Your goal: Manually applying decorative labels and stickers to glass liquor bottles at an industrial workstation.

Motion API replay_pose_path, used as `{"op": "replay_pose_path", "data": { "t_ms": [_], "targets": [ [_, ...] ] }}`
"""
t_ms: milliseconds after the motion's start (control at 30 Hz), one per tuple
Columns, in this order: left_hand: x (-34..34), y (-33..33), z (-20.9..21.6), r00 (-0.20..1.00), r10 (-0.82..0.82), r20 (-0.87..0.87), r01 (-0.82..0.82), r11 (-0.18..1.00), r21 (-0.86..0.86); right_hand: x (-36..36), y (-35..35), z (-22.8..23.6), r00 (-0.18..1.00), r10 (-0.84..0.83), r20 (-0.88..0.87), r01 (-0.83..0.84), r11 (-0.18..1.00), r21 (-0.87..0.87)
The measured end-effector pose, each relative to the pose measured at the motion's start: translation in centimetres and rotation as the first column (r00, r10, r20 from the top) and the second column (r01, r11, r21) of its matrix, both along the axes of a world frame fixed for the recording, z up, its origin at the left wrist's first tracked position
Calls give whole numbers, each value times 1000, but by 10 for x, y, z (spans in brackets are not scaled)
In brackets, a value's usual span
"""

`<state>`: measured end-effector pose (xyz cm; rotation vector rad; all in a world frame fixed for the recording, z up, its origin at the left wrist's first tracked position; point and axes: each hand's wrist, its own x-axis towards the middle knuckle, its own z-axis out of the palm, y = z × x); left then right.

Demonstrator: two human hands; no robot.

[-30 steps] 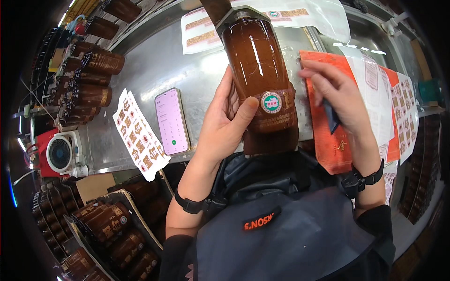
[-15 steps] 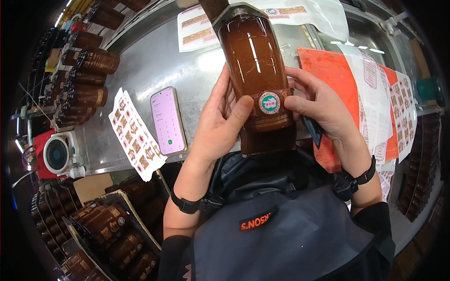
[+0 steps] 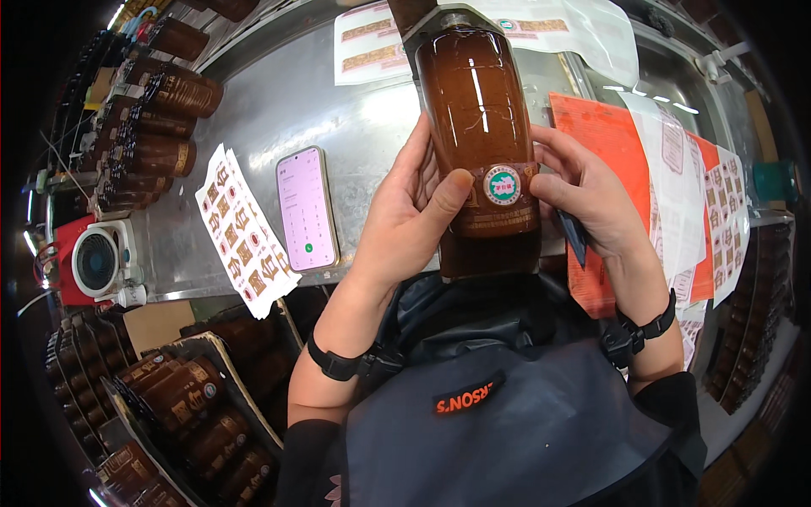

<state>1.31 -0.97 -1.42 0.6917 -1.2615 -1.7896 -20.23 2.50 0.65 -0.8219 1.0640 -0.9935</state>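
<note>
A glossy brown bottle (image 3: 477,93) lies lengthwise before me, its neck end away from me by a grey holder (image 3: 412,38). Around its near end runs a brown label band with a round green-and-white emblem (image 3: 502,186). My left hand (image 3: 401,211) wraps the bottle's left side, thumb pressed on the label left of the emblem. My right hand (image 3: 591,198) grips the right side, its thumb at the emblem's right edge. A dark flat pointed tool (image 3: 572,237) sticks out below the right fingers. Beneath the bottle is a dark brown block (image 3: 486,258); the bottle hides most of it.
Left on the metal table (image 3: 253,110) lie a lit phone (image 3: 307,207) and a sticker sheet (image 3: 236,224). An orange sheet (image 3: 596,144) and more label sheets (image 3: 725,207) lie right. Brown bottles (image 3: 160,156) stand far left; a crate (image 3: 241,389) holds several. A small fan (image 3: 97,262) sits left.
The bottle and most of the table appear slightly farther right in the picture. Both hands keep hold of the bottle, with thumbs still beside the emblem.
</note>
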Motion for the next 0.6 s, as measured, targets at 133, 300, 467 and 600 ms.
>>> {"op": "replay_pose_path", "data": {
  "t_ms": [133,300,467,600],
  "targets": [
    [1,-1,3,999,-34,25,35,999,-38,0,0,0,1000,5,-10,-5,1000,-1],
    [1,-2,1,999,-53,14,53,998,-29,0,-1,-3,1000,-4,-4,4,1000,-3],
    [2,-1,3,999,-39,27,40,998,-41,0,0,-1,999,-3,-32,3,1000,-5],
    [2,-1,1,1000,-24,20,24,1000,-9,-2,-1,-1,1000,-1,0,1,1000,12]
  ]
}}
